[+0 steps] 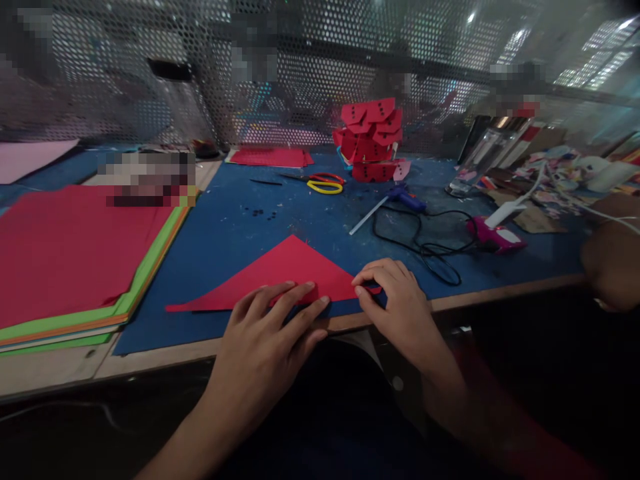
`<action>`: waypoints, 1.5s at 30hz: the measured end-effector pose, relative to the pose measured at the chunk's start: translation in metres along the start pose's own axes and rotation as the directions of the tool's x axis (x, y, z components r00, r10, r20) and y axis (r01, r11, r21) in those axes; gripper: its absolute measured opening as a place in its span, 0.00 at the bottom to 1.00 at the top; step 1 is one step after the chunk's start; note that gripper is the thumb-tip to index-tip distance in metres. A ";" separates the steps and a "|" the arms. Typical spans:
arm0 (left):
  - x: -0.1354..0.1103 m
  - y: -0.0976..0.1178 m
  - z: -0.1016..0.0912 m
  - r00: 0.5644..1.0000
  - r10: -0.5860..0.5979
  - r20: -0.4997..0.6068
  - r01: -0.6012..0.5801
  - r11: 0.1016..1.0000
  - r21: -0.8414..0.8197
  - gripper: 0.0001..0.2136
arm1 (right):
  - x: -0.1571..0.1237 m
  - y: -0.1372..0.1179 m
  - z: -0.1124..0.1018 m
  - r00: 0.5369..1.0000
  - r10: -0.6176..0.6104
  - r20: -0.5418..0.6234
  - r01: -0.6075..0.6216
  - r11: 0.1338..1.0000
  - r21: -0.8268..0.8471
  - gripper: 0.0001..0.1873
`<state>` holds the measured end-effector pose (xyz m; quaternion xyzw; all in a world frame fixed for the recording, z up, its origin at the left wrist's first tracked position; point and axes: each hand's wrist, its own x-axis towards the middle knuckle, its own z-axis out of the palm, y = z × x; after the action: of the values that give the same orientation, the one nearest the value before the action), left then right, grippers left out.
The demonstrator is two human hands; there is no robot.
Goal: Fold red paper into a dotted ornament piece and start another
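A sheet of red paper [293,262], folded into a wide triangle, lies near the table's front edge with its peak pointing away from me. My left hand [270,340] rests flat across its lower edge, fingers spread and pressing on it. At the right corner, thumb and fingertips of my right hand [397,307] close on the paper beside a narrow strip that sticks out. Beyond the triangle lie small black dots [257,212] and a pair of scissors [325,185] with red and yellow handles.
Stacked coloured sheets [75,247] fill the left side. A blue glue gun [407,198] with a black cord lies at right, near a pink and white device [495,235]. Behind stand a red paper construction [370,143] and a clear container [483,157]. Another person's arm [613,253] is far right.
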<state>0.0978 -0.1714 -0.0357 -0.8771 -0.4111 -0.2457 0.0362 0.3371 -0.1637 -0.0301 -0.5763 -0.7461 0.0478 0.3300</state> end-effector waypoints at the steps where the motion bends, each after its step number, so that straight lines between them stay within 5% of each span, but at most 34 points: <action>1: -0.002 -0.002 0.000 1.000 0.001 0.002 -0.001 1.000 0.007 0.18 | 0.000 0.000 0.000 1.000 0.000 0.001 0.000 1.000 0.001 0.06; 15: -0.025 -0.024 -0.007 1.000 -0.012 -0.002 0.012 0.997 0.076 0.20 | 0.000 0.001 0.000 1.000 0.001 0.003 -0.001 1.000 -0.003 0.06; 45: -0.033 -0.029 -0.013 0.997 0.077 -0.023 -0.072 0.982 0.175 0.26 | 0.000 0.001 -0.001 1.000 -0.013 -0.001 0.013 1.000 -0.010 0.07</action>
<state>0.0537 -0.1785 -0.0436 -0.8817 -0.3972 -0.2203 0.1278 0.3381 -0.1641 -0.0299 -0.5731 -0.7498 0.0417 0.3279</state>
